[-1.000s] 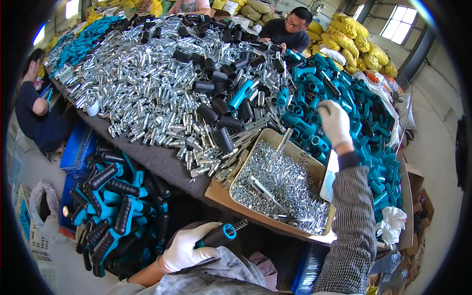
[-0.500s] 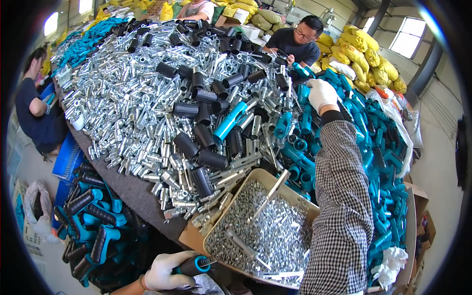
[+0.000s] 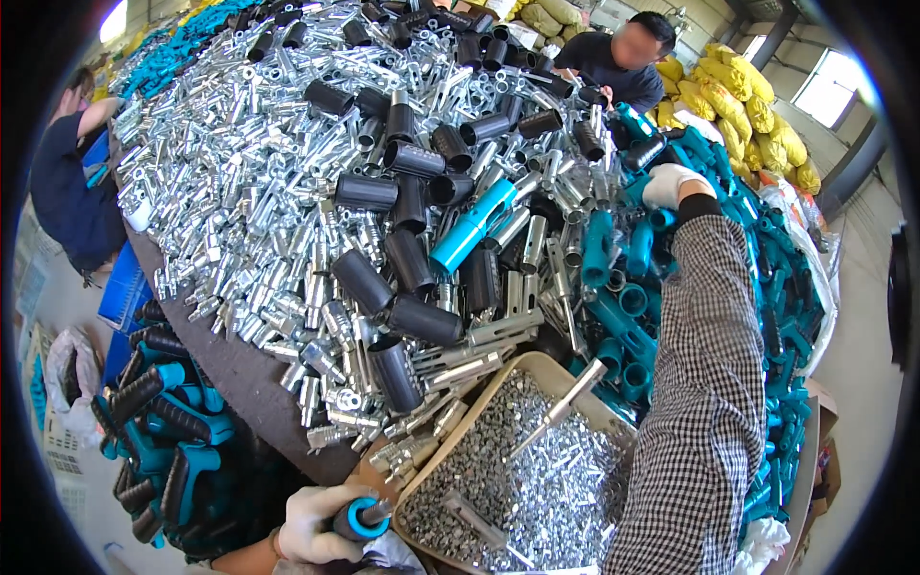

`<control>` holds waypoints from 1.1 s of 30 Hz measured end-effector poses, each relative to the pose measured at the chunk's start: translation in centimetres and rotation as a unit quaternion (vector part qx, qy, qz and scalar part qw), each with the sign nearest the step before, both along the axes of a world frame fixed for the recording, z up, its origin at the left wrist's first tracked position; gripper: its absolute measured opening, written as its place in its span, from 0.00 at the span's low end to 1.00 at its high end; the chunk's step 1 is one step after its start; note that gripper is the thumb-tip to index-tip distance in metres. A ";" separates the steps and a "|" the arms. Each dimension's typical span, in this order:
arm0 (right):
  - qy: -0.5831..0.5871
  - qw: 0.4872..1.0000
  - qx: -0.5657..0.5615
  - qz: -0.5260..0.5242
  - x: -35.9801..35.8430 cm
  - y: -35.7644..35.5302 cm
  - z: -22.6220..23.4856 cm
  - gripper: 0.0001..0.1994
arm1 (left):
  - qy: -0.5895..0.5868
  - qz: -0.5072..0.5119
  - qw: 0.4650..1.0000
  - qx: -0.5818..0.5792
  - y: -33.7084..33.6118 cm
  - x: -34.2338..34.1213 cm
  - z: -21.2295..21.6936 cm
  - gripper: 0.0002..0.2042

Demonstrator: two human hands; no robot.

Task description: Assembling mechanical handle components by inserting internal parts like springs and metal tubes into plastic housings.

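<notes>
Gloved hands at a round table (image 3: pixel 235 369) heaped with shiny metal fittings (image 3: pixel 249 192) and matte black sleeves.
Right hand (image 3: pixel 674 182) reaches onto teal plastic tubes (image 3: pixel 623 297), grip unclear; left hand (image 3: pixel 316 522) clasps a teal-ringed handle (image 3: pixel 359 517) beside a cardboard box (image 3: pixel 537 369) of small bright screws.

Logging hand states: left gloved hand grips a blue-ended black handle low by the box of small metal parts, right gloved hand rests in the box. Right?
Not quite. In the head view the right hand reaches into the teal tubes, not the box. The left hand does grip the handle.
</notes>
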State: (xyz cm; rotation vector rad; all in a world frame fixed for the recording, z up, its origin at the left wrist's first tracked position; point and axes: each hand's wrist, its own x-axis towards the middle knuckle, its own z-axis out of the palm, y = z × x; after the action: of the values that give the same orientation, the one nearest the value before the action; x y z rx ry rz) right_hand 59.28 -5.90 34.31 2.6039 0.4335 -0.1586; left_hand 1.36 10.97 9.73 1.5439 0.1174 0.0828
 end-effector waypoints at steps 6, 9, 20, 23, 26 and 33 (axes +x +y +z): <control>0.016 0.981 0.173 0.093 -8.3 -4.4 -0.9 0.30 | -0.023 0.037 0.998 0.040 -1.1 2.0 3.1 0.26; -0.073 0.939 0.285 0.177 -14.0 -7.2 1.8 0.30 | -0.055 -0.003 0.998 0.032 -1.3 1.0 2.5 0.32; -0.224 0.808 0.468 0.278 -40.7 -10.0 -4.8 0.21 | -0.121 -0.023 0.992 -0.020 -6.2 -6.6 5.3 0.40; -0.193 0.830 0.455 0.260 -42.9 -11.8 -11.5 0.20 | -0.089 -0.079 0.993 0.013 -7.3 -7.1 5.4 0.33; -0.204 0.815 0.491 0.231 -43.4 -11.8 -12.4 0.21 | -0.061 -0.102 0.992 0.033 -7.8 -7.5 6.8 0.32; -0.189 0.767 0.541 0.287 -45.0 -11.1 -11.0 0.22 | -0.072 -0.082 0.991 0.074 -8.1 -7.8 6.9 0.32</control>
State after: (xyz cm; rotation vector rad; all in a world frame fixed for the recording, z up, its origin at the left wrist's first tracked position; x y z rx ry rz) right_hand 14.26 -16.98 23.26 3.2126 1.4730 1.1323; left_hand -6.46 2.91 16.65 1.6842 -0.1327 0.0738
